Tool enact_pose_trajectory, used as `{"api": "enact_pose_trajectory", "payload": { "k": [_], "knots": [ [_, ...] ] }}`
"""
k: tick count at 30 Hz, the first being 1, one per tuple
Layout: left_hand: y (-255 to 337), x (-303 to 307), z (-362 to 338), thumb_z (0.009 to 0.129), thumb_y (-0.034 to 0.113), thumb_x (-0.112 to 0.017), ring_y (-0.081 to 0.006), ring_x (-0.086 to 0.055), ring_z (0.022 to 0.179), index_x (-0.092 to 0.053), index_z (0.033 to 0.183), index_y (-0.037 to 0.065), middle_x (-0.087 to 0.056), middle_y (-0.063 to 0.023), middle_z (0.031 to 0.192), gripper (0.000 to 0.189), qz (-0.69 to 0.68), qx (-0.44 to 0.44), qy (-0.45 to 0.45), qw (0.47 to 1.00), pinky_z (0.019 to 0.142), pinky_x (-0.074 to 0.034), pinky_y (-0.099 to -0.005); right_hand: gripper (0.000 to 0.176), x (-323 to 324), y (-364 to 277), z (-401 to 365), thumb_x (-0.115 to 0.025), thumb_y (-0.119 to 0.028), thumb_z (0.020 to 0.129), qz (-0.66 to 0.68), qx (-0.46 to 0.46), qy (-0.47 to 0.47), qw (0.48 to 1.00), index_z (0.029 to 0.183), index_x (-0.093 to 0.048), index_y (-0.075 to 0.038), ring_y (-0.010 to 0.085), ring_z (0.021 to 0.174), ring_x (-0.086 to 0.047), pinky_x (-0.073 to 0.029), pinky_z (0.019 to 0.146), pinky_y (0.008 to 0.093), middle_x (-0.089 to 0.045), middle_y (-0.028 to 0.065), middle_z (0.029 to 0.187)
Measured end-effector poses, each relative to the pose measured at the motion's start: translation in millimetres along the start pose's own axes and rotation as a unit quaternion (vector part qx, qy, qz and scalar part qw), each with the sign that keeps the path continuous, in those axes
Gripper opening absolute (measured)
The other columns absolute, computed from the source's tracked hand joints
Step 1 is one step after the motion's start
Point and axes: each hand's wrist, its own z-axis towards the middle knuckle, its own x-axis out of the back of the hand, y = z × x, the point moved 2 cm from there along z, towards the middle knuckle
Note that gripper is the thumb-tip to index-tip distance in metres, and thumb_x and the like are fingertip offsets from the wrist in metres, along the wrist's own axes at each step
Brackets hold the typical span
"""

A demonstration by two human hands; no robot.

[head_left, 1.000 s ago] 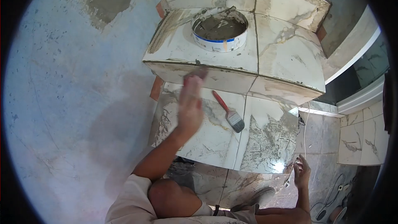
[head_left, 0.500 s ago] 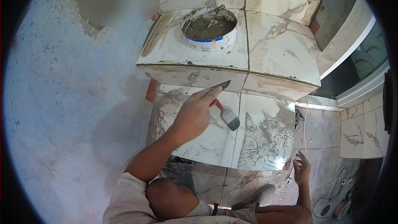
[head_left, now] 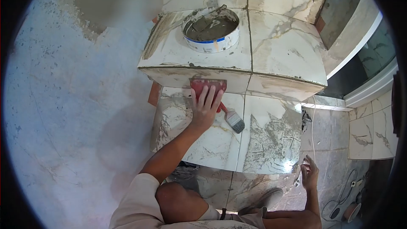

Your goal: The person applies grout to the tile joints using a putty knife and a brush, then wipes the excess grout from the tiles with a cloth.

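Observation:
My left hand [head_left: 205, 111] grips a wide red scraper [head_left: 207, 85], fingers stretched over its face. The scraper's straight upper edge lies at the tiled riser [head_left: 169, 76], below the upper step's front edge. Just right of that hand, a paintbrush [head_left: 234, 121] with a red handle and dark bristles rests on the lower marble-look tread [head_left: 220, 144]; part of its handle is beneath the hand. My right hand [head_left: 310, 174] is low on the right, beside the step, its fingers curled. Something small and pale shows at its fingertips, too small to name.
A round bucket [head_left: 214, 46] of grey mortar, a tool lying in it, stands on the upper tread. Grey mortar smears [head_left: 275, 140] cover the lower tread's right side. A bare plastered wall [head_left: 85, 101] is at left. A thin white cable [head_left: 313, 131] hangs at right.
My left hand has turned the scraper from edge-on to flat against the riser, so its red face now shows. The paintbrush and my right hand have barely moved.

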Motion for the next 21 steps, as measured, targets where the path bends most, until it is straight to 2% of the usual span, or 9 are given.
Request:
{"api": "enact_pose_trajectory", "payload": {
  "k": [4, 5, 7, 10, 11, 13, 17, 19, 21],
  "knots": [
    [-16.8, 57.3, -6.2, 0.079, -0.009, -0.049, -0.0355, -0.041, 0.133, -0.044, 0.138, -0.006, -0.046, -0.0197, 0.141, 0.059, -0.181, 0.202, 0.038, 0.962, 0.112, -0.03, -0.0446, 0.05, 4.2, -2.9, 0.4, -0.062, -0.023, 0.092, 0.006, 0.012, 0.023, 1.0, 0.135, -0.05, -0.001, 0.027, 0.094, -0.067, -0.055, 0.078, 0.0357, -0.064, 0.02, 0.116],
    [-22.3, 87.0, 5.8, 0.078, -0.012, -0.047, -0.0353, -0.042, 0.133, -0.043, 0.137, -0.009, -0.047, -0.0216, 0.139, 0.059, -0.213, 0.284, 0.038, 0.934, 0.11, -0.032, -0.0387, 0.05, 5.0, 0.8, 0.4, -0.064, -0.022, 0.091, 0.007, 0.002, 0.024, 1.0, 0.136, -0.05, -0.003, 0.0262, 0.096, -0.067, -0.054, 0.077, 0.035, -0.064, 0.0188, 0.118],
    [-61.1, 97.6, 10.4, 0.08, -0.013, -0.042, -0.0334, -0.048, 0.127, -0.043, 0.138, -0.006, -0.052, -0.0229, 0.132, 0.058, -0.372, 0.37, 0.184, 0.831, 0.106, -0.036, -0.0357, 0.051, 3.6, 5.2, -2.5, -0.065, -0.02, 0.09, 0.011, -0.012, 0.018, 1.0, 0.136, -0.05, -0.004, 0.0254, 0.098, -0.066, -0.054, 0.076, 0.0343, -0.063, 0.0177, 0.12],
    [-88.0, 130.1, 37.1, 0.081, -0.013, -0.04, -0.0329, -0.053, 0.118, -0.045, 0.139, -0.001, -0.055, -0.0218, 0.126, 0.06, -0.284, 0.377, 0.039, 0.88, 0.101, -0.041, -0.0388, 0.05, -1.2, 2.1, 5.3, -0.065, -0.02, 0.09, 0.014, -0.002, 0.012, 1.0, 0.136, -0.05, -0.005, 0.0254, 0.097, -0.067, -0.054, 0.075, 0.0342, -0.063, 0.0174, 0.12],
    [-87.8, 135.3, 49.6, 0.081, -0.013, -0.04, -0.0329, -0.053, 0.118, -0.045, 0.139, -0.001, -0.055, -0.0218, 0.126, 0.06, -0.283, 0.377, 0.041, 0.881, 0.101, -0.041, -0.0388, 0.05, -3.3, 0.4, 8.0, -0.065, -0.019, 0.09, 0.019, 0.008, 0.011, 1.0, 0.136, -0.05, -0.005, 0.0253, 0.096, -0.067, -0.054, 0.075, 0.0339, -0.063, 0.0172, 0.12],
    [-71.4, 137.6, 79.1, 0.084, -0.006, -0.047, -0.0323, -0.056, 0.11, -0.05, 0.134, 0.003, -0.056, -0.0207, 0.118, 0.051, -0.068, 0.234, -0.131, 0.961, 0.097, -0.044, -0.0426, 0.05, -4.6, -4.5, 10.4, -0.065, -0.019, 0.09, 0.024, 0.018, 0.01, 1.0, 0.136, -0.05, -0.005, 0.0252, 0.096, -0.067, -0.054, 0.074, 0.0335, -0.063, 0.0171, 0.12],
    [-33.6, 141.6, 120.7, 0.084, 0.001, -0.053, -0.0332, -0.056, 0.108, -0.055, 0.125, 0.003, -0.056, -0.0207, 0.115, 0.041, -0.038, 0.256, -0.261, 0.93, 0.094, -0.045, -0.0451, 0.049, -5.7, -6.2, 11.4, -0.065, -0.017, 0.09, 0.032, 0.021, 0.017, 0.999, 0.136, -0.051, -0.006, 0.025, 0.096, -0.067, -0.054, 0.073, 0.0329, -0.064, 0.0169, 0.118],
    [-12.0, 130.4, 125.0, 0.082, -0.001, -0.045, -0.0364, -0.056, 0.104, -0.053, 0.134, 0.01, -0.056, -0.0193, 0.105, 0.054, -0.003, 0.139, -0.272, 0.952, 0.089, -0.045, -0.0452, 0.049, -8.0, -4.5, 10.1, -0.065, -0.017, 0.09, 0.042, 0.022, 0.018, 0.999, 0.136, -0.051, -0.005, 0.025, 0.095, -0.067, -0.054, 0.072, 0.0328, -0.064, 0.0171, 0.118],
    [27.7, 156.1, 146.6, 0.083, -0.001, -0.043, -0.0355, -0.055, 0.105, -0.055, 0.131, 0.007, -0.055, -0.0188, 0.108, 0.05, -0.119, 0.083, -0.355, 0.923, 0.09, -0.043, -0.0451, 0.049, -5.8, -4.6, 10.4, -0.065, -0.015, 0.089, 0.047, 0.025, 0.016, 0.998, 0.135, -0.051, -0.005, 0.0252, 0.095, -0.067, -0.054, 0.073, 0.0333, -0.064, 0.0176, 0.118]
  ]
}}
